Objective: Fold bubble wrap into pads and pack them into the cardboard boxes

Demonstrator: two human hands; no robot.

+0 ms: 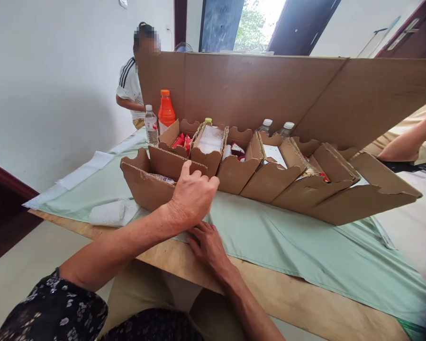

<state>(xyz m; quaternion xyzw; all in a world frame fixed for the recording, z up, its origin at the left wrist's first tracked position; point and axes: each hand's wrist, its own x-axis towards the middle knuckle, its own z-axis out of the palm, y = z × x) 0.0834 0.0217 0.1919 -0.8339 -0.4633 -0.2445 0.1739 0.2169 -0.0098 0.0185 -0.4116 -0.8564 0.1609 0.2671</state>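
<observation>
A cardboard box (147, 187) with a plastic-wrapped item inside stands at the front left of a row of similar boxes. My left hand (194, 192) is closed over its right end, hiding that corner. Just below it, my right hand (207, 246) lies on the green cloth (255, 232) near the table's front edge, fingers stretched out and holding nothing; its fingertips are partly behind my left hand. Behind, several open boxes (234, 175) lean side by side, with red packets (181, 141), a bubble-wrapped item (211, 138) and a white item (275, 155) in them.
An orange bottle (166, 111) and a water bottle (150, 125) stand at the back left. A tall cardboard panel (248, 90) rises behind the boxes. Bubble wrap (109, 213) lies at the left. One person (130, 85) sits beyond; another person's arm (412, 135) shows at the right.
</observation>
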